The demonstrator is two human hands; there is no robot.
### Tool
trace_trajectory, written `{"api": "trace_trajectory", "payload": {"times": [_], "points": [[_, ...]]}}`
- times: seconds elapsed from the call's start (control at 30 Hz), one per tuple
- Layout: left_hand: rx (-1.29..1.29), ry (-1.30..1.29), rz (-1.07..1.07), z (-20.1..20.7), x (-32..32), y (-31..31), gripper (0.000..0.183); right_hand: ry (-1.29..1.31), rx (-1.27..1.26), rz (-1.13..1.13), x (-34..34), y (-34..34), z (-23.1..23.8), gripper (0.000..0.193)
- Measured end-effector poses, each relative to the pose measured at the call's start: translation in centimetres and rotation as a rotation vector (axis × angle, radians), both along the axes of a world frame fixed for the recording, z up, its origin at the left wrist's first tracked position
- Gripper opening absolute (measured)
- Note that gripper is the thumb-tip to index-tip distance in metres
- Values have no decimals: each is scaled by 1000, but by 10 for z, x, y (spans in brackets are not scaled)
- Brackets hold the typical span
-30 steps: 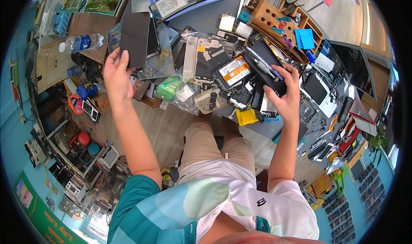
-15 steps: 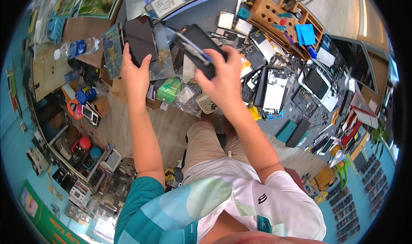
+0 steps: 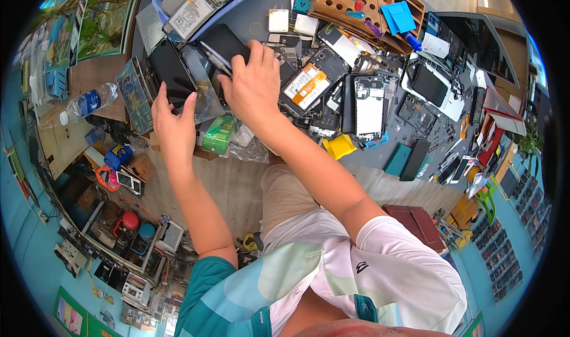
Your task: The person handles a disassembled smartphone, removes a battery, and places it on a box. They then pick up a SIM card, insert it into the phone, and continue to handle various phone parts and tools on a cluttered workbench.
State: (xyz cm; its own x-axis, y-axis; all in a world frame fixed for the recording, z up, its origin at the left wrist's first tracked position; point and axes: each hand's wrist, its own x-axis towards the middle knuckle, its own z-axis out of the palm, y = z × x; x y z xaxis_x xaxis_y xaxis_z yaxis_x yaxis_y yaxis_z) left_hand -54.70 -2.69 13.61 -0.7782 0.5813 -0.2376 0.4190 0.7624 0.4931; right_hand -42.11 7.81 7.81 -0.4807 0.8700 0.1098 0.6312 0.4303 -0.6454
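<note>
My left hand (image 3: pixel 174 123) has its thumb and fingers at the lower edges of a black phone-sized screen (image 3: pixel 171 65), gripping its near end. The screen lies over a clear plastic bag (image 3: pixel 205 88). My right hand (image 3: pixel 254 88) holds a slim, silvery pen-like tool (image 3: pixel 215 57) that points up and left. Under that tool is a dark flat phone-like slab (image 3: pixel 228 40), with my right fingertips at its near right end. Whether they still grip the slab is hard to tell. The palm side of the right hand is hidden.
A blue-rimmed bin (image 3: pixel 222 8) of phone parts stands at the far side. Opened phones (image 3: pixel 309 86) and loose parts spread right, below a wooden organiser (image 3: pixel 338 5). A water bottle (image 3: pixel 92 102) lies left; a green packet (image 3: pixel 218 134) sits at the near edge.
My right hand has moved left and lowered the dark slab beside the screen, with the pen-like tool still in its fingers. My left hand stays by the screen. The whole view has shifted.
</note>
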Motion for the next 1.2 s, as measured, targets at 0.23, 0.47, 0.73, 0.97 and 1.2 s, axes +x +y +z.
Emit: {"api": "trace_trajectory", "payload": {"times": [0.23,0.47,0.73,0.97,1.2], "points": [[69,171,-53,14,15,3,60,195,-139,-47,17,-5,19,45],[329,60,-291,37,101,35,45,233,-502,-292,143,-28,29,28],[90,9,-596,-17,175,83,88,331,-708,-436,180,-28,16,28],[-28,23,-670,-19,165,87,95,395,-838,-389,193,-24,11,40],[25,23,-500,-22,138,84,92,253,-680,-328,194,-12,14,35]]}}
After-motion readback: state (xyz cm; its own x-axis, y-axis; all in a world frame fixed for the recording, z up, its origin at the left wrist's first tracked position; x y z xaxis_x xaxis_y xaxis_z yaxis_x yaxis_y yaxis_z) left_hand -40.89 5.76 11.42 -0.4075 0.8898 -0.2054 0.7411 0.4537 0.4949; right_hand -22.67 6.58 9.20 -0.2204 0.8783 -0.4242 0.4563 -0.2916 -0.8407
